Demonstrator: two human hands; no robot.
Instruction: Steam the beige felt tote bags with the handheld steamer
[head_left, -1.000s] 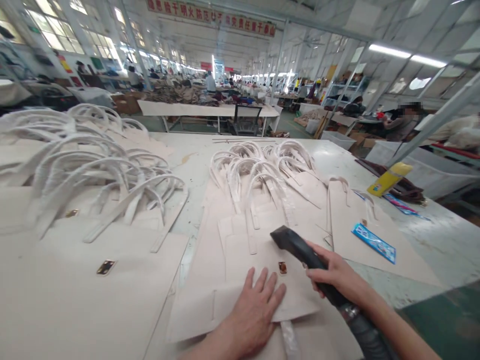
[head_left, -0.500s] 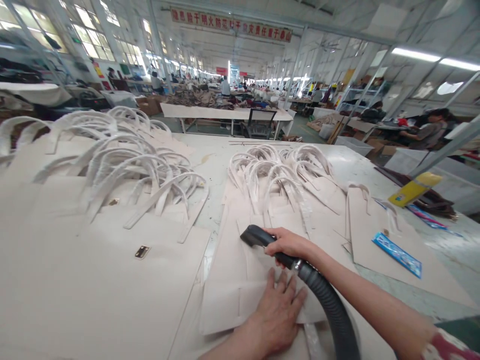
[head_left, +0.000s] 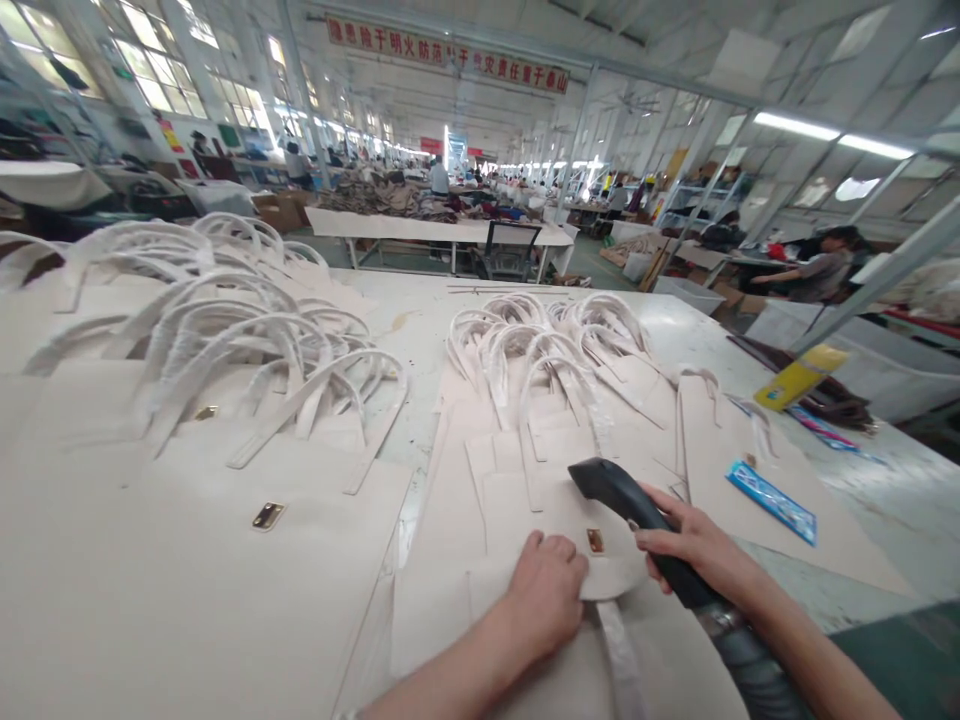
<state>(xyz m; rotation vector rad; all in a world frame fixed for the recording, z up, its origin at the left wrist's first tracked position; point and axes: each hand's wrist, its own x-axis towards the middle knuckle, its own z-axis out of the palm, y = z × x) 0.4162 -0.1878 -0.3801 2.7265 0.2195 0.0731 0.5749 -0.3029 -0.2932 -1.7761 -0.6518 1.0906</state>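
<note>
My right hand is wrapped round the black nozzle of a vacuum hose. The nozzle's tip points left, above a beige bag panel. My left hand is closed, its fingers curled at the edge of a rounded beige flap; the thumb is hidden. On this flap, between the hands, sits a small gold metal plate. A plastic-wrapped strap runs down from below it. More beige bag panels with wrapped handles lie just beyond my hands.
At left, a pile of beige panels carries looped handles and a gold plate. To the right lie a blue packet and a yellow packet. Beyond the white table stands a black chair; other people work further back.
The nozzle has moved right, off the panel's middle, with my right hand. My left hand has gone from lying flat to curled at the flap. The gold plate between my hands now shows.
</note>
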